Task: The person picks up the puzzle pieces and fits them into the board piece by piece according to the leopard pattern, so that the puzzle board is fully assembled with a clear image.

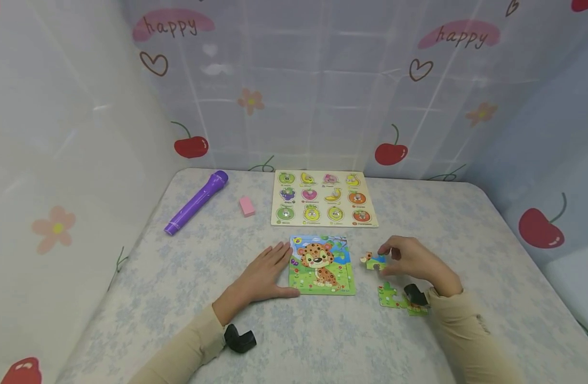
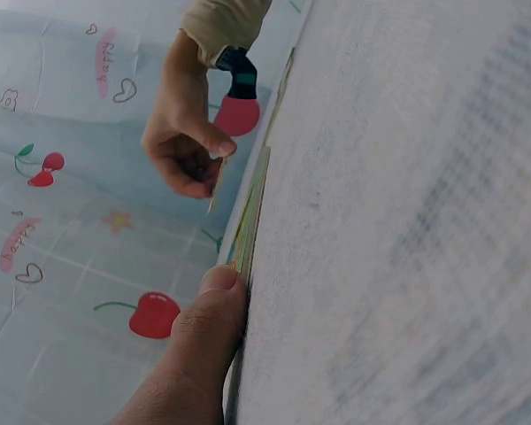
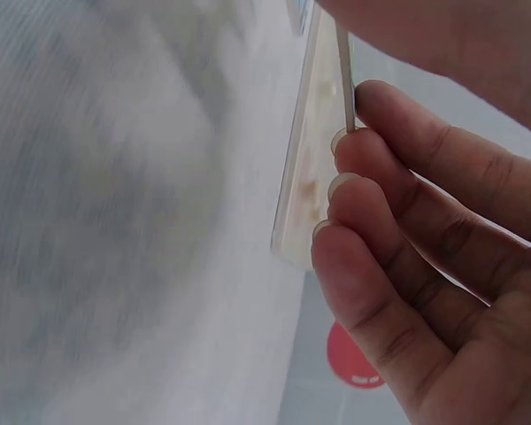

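A square leopard puzzle board (image 1: 321, 266) lies on the table in the head view. My left hand (image 1: 264, 274) rests at its left side, fingers spread and straight, the thumb touching the lower left corner. To the right of the board, my right hand (image 1: 413, 260) pinches a jigsaw piece (image 1: 373, 262) printed in green, blue and spotted orange. The right wrist view shows that piece edge-on as a thin slab (image 3: 346, 80) between thumb and fingertips. Below the right hand lie loose green puzzle pieces (image 1: 389, 296), partly hidden by the wrist camera.
Behind the leopard board lies a fruit peg board (image 1: 324, 221). A pink block (image 1: 247, 206) and a purple toy microphone (image 1: 196, 204) are at the back left. A printed curtain (image 1: 313, 106) hangs along the table's back and sides.
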{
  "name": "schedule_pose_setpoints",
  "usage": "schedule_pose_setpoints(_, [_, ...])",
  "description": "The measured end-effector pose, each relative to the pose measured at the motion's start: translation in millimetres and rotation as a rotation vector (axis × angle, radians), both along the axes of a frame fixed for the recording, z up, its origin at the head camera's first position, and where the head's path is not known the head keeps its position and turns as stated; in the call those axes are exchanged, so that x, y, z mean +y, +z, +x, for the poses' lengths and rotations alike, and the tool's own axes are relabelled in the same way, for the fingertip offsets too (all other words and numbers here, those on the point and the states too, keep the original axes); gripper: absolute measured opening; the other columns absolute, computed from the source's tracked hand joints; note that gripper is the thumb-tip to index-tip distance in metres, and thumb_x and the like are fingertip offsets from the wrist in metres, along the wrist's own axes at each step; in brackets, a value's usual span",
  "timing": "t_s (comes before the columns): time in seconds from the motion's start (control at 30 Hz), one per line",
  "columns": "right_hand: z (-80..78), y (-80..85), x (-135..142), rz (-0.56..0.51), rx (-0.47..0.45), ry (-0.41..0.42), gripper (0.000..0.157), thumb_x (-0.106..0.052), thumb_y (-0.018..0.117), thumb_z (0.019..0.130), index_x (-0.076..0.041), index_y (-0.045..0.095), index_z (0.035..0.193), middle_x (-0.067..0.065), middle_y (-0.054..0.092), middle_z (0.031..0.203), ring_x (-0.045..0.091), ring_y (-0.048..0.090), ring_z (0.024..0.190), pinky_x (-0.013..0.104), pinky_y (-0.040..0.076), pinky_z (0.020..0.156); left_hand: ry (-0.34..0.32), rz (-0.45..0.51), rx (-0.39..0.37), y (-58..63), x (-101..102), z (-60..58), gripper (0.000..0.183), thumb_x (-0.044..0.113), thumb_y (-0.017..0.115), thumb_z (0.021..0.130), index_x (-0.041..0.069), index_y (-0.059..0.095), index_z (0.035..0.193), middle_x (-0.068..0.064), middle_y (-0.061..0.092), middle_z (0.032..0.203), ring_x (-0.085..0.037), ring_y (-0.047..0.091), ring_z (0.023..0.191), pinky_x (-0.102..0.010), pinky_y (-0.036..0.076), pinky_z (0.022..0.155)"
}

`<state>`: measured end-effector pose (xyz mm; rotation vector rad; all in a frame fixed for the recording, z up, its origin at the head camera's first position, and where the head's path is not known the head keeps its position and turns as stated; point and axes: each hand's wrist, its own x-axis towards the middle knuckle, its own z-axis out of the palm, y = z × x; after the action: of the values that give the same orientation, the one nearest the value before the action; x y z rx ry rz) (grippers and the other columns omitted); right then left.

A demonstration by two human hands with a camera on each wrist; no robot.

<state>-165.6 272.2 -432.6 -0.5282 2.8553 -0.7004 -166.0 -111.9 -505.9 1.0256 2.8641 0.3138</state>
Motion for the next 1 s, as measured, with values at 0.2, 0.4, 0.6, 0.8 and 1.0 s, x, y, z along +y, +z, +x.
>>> schedule_pose_setpoints(0.2, [-6.3, -2.1, -18, -0.02, -0.007, 0.054, 0.037, -0.024, 0.086, 0.073, -0.009, 0.071, 0.103, 0.001, 0.065, 0.091, 0.013, 0.049, 0.079, 0.025, 0.043, 0.065, 0.0, 0.002, 0.002, -0.9, 0, -0.4, 0.109, 0.08, 0.048, 0.081, 0.009, 0.015, 0.157, -0.005, 0.012, 0.165, -0.022, 0.012, 0.153, -0.04, 0.014, 0.125])
schedule_pose_setpoints(0.4, [-9.8, -2.8, -34, -0.014, 0.002, 0.09, 0.034, -0.021, 0.086, 0.073, -0.009, 0.071, 0.102, 0.0, 0.066, 0.091, 0.013, 0.05, 0.078, 0.024, 0.044, 0.065, -0.006, 0.008, 0.014, -1.4, -1, 0.0, 0.109, 0.081, 0.047, 0.081, 0.009, 0.017, 0.157, -0.006, 0.013, 0.165, -0.023, 0.013, 0.153, -0.041, 0.015, 0.125])
schedule_pose_setpoints(0.6, [-12.7, -3.5, -47, -0.019, 0.001, 0.118, 0.036, -0.022, 0.086, 0.072, -0.008, 0.072, 0.102, 0.001, 0.067, 0.094, 0.012, 0.05, 0.078, 0.024, 0.044, 0.066, -0.012, 0.015, 0.014, -0.5, -1, 0.2, 0.11, 0.082, 0.046, 0.08, 0.008, 0.018, 0.156, -0.007, 0.014, 0.165, -0.023, 0.014, 0.153, -0.041, 0.016, 0.125])
schedule_pose_setpoints(0.8, [-13.9, -4.3, -56, -0.022, 0.018, 0.154, 0.036, -0.021, 0.087, 0.072, -0.008, 0.072, 0.102, 0.002, 0.066, 0.094, 0.013, 0.05, 0.077, 0.024, 0.044, 0.065, -0.011, 0.003, 0.013, 0.3, -1, 0.2, 0.111, 0.083, 0.045, 0.08, 0.009, 0.017, 0.157, -0.006, 0.013, 0.165, -0.023, 0.013, 0.153, -0.04, 0.016, 0.125])
schedule_pose_setpoints(1.0, [-16.1, -6.3, -64, -0.027, 0.013, 0.17, 0.035, -0.022, 0.087, 0.072, -0.01, 0.073, 0.102, 0.001, 0.067, 0.096, 0.012, 0.05, 0.077, 0.024, 0.045, 0.066, -0.013, 0.01, 0.012, -0.3, -1, 0.0, 0.11, 0.083, 0.046, 0.08, 0.008, 0.017, 0.156, -0.006, 0.013, 0.165, -0.023, 0.013, 0.153, -0.041, 0.016, 0.125])
